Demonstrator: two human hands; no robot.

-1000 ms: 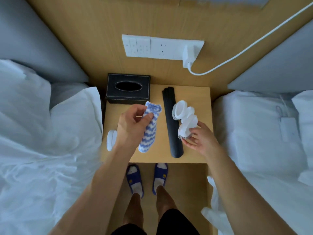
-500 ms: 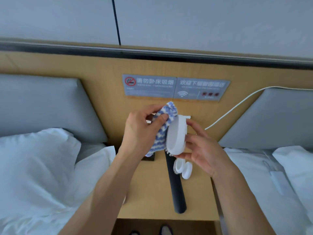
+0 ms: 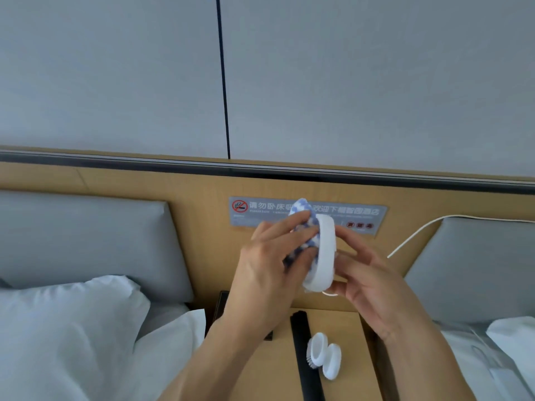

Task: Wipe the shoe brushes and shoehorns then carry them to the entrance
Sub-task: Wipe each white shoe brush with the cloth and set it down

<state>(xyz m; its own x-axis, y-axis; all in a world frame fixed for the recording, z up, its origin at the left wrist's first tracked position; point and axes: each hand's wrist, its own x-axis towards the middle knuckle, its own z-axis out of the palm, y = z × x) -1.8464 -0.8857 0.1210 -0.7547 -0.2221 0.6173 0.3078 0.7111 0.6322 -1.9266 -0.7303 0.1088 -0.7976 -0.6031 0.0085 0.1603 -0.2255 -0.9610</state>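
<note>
My right hand (image 3: 373,287) holds a white oval shoe brush (image 3: 323,253) upright in front of the headboard, fingers curled behind it. My left hand (image 3: 272,264) presses a blue-and-white striped cloth (image 3: 304,227) against the brush's left face, fingers over the cloth. Below, on the wooden nightstand (image 3: 356,342), lie two more white shoe brushes (image 3: 322,357) side by side. A long black shoehorn (image 3: 304,360) lies lengthwise just left of them.
A black tissue box (image 3: 221,308) shows partly behind my left forearm. White bedding and pillows (image 3: 72,328) flank the nightstand on both sides. A white cable (image 3: 417,235) runs across the wooden headboard, which carries a grey notice plate (image 3: 362,215).
Both hands have lifted the brush and cloth from the nightstand to chest height. My view has tilted up toward the wall. The cloth now sits flatter against the brush.
</note>
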